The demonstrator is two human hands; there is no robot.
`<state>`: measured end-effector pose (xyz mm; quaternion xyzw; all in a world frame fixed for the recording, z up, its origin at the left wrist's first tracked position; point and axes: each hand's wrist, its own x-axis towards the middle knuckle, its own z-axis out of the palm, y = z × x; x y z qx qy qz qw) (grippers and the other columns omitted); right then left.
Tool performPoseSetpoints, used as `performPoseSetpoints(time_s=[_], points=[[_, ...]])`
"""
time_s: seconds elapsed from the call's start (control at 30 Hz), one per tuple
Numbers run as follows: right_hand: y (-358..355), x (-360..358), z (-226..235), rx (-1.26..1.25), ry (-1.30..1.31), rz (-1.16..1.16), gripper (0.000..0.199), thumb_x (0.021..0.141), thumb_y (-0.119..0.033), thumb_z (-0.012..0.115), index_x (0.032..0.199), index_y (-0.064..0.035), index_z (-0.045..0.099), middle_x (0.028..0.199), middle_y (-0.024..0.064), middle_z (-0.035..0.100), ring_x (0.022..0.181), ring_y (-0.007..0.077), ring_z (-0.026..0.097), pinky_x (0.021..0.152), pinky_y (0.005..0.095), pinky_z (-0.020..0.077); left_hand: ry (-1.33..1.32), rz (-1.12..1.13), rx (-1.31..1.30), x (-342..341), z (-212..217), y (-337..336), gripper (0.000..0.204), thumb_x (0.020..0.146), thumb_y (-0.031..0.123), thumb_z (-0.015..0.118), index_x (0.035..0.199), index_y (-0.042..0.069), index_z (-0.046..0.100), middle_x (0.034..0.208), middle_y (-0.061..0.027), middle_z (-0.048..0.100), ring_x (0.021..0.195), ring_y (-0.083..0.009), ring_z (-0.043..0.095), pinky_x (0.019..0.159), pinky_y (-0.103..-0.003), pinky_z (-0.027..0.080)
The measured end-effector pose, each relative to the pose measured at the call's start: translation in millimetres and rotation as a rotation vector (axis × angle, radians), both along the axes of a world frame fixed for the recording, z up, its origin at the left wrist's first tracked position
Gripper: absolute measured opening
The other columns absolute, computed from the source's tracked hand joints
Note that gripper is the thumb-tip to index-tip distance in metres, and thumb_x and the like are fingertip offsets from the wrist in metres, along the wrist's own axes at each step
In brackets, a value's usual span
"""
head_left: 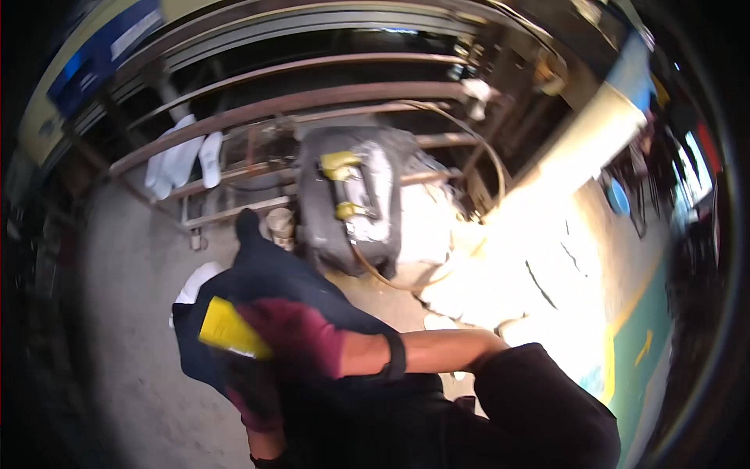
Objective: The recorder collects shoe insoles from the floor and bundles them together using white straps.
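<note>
Both my hands are in dark red gloves, low and left of the middle, in front of dark navy cloth (203, 344). My left hand (254, 395) is closed at the lower edge of a flat yellow piece (230, 327), whose exact kind I cannot make out. My right hand (301, 332) reaches across from the right, a black band (397, 354) on its forearm. It lies against the right side of the yellow piece. Motion smears its fingers, so its grip does not show. A white shape (199, 281) peeks out behind the cloth.
Ahead stands a rusty metal rack (312, 98) with white gloves (176, 160) hung on its rail. A dark grey bag-like bundle (320, 195) with yellow-ended hardware leans there, beside a cup-like container (280, 225). A hose (500, 168) curves down nearby. Sunlight glares on the right.
</note>
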<state>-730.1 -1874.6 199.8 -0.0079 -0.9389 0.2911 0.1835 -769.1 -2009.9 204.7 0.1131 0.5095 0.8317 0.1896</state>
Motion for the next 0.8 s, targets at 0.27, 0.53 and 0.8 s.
performPoseSetpoints(time_s=[0.27,0.53,0.8], points=[[-25.7,76.6,-10.2,-0.533,-0.267,0.17,0.088,0.088,-0.052,0.058,0.152,-0.003,0.024,0.13,0.0275,0.053,0.113,0.042,0.058,0.095,0.0451,0.0486,0.6,0.135,-0.537,48.8,-49.3,-44.0,0.065,0.103,0.056,0.033,0.136,0.0,0.043,0.124,-0.0148,0.055,0.111,-0.0257,0.056,0.098,-0.039,0.046],[-30.0,68.1,-35.7,-0.735,-0.359,0.129,0.08,0.095,-0.057,0.048,0.149,-0.0001,0.03,0.118,0.0259,0.063,0.107,0.0395,0.064,0.092,0.044,0.051,0.172,0.117,-0.402,18.8,-107.9,-61.0,0.059,0.105,0.05,0.03,0.133,0.002,0.048,0.12,-0.0145,0.06,0.104,-0.0229,0.062,0.087,-0.034,0.052],[-10.6,29.9,-45.1,-0.643,-0.321,0.138,0.077,0.094,-0.051,0.056,0.148,-0.0019,0.033,0.123,0.0239,0.061,0.111,0.0363,0.063,0.095,0.042,0.0508,0.162,0.158,-0.455,-7.4,-112.4,-54.8,0.057,0.105,0.05,0.031,0.132,0.002,0.047,0.121,-0.0136,0.057,0.104,-0.0235,0.06,0.087,-0.036,0.052]])
